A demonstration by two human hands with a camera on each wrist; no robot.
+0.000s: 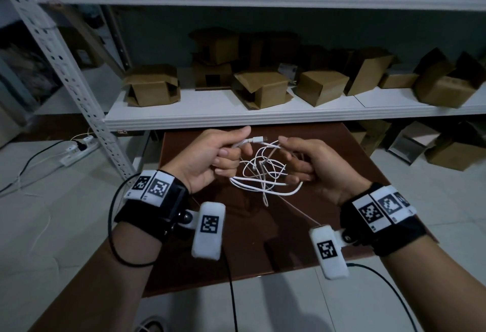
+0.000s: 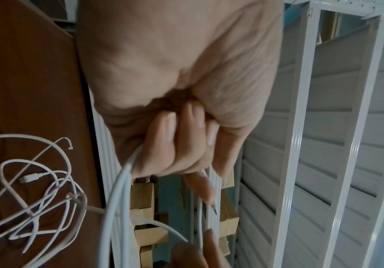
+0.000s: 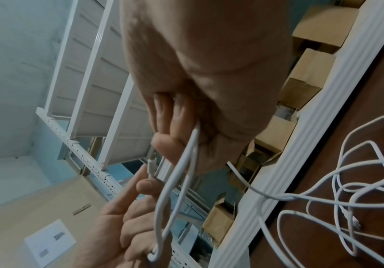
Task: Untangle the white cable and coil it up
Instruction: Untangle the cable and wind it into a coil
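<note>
The white cable [image 1: 265,173] hangs as a loose tangle between my two hands, its lower loops over the brown table [image 1: 263,247]. My left hand [image 1: 236,145] pinches a strand just behind a connector end [image 1: 259,139] that points right, its other fingers curled. My right hand [image 1: 289,152] grips other strands with curled fingers. In the left wrist view the left hand's fingers [image 2: 170,141] close round the cable [image 2: 122,181], and the tangle [image 2: 37,199] lies beside it. In the right wrist view two strands [image 3: 186,163] run out of the right hand's fingers [image 3: 170,116].
A white metal shelf [image 1: 236,118] stands just beyond the table's far edge and carries several cardboard boxes [image 1: 263,89]. Its perforated upright [image 1: 79,81] stands at the left. A power strip [image 1: 79,147] lies on the floor at left; more boxes [image 1: 447,152] sit on the floor at right.
</note>
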